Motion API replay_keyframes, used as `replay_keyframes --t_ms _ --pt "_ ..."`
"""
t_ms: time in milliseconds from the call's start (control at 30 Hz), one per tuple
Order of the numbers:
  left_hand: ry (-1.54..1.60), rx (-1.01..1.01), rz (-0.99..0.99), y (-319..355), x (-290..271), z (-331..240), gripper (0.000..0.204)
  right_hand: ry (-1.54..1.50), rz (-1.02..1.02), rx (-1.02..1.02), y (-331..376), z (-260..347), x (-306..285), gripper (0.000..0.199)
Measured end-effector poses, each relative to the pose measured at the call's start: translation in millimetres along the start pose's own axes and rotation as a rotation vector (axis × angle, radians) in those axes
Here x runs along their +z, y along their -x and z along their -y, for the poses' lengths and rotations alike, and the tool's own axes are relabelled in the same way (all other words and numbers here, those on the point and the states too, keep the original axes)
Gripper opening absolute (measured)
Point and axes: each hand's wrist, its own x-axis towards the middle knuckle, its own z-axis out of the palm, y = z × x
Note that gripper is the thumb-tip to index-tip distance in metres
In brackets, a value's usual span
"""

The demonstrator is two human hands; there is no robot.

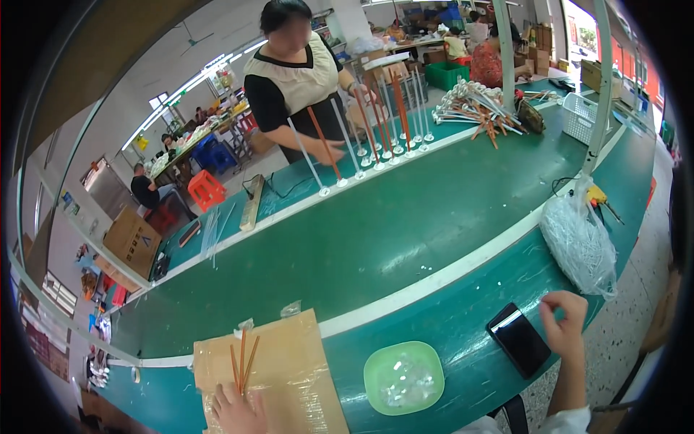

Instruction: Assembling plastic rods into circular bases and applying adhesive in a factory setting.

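Observation:
My left hand (235,411) lies low with its fingers stretched out on a flat piece of cardboard (293,362). Several thin brown sticks (243,362) rest there, their lower ends against or beside the fingers. My right hand (565,323) is raised beside a black phone (518,340), its fingers curled in toward the thumb. Whatever the curled fingers hold, if anything, is hidden. Between the hands stands a light green bowl (371,365) with small clear pieces in it. Beyond my right hand lies a clear plastic bag (578,242) of thin pale lengths.
A green belt (347,249) with pale edges runs across. Past it, a co-worker (293,72) reaches toward upright white and brown sticks (381,123) on round white bases. A heap of sticks (481,108), a white basket (580,116) and a yellow tool (597,195) lie right.

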Motion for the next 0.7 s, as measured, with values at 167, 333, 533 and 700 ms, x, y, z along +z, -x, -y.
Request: replay_keyframes --t_ms 167,333,533,700 --pt "0.781 0.231 0.065 52 -49 -54 0.045 -0.095 0.311 -0.355 -70 30 41 0.012" --pt "0.913 0.057 0.100 105 -34 -70 0.033 -0.171 0.297 -0.426 -65 35 61 0.012" --pt "1.120 -0.249 0.213 123 -19 -58 0.028 0.142 -0.019 -0.296 -16 -3 35 0.011" --pt "0.755 -0.053 -0.014 117 -10 -73 0.025 0.289 -0.587 0.355 118 -65 -4 0.012"
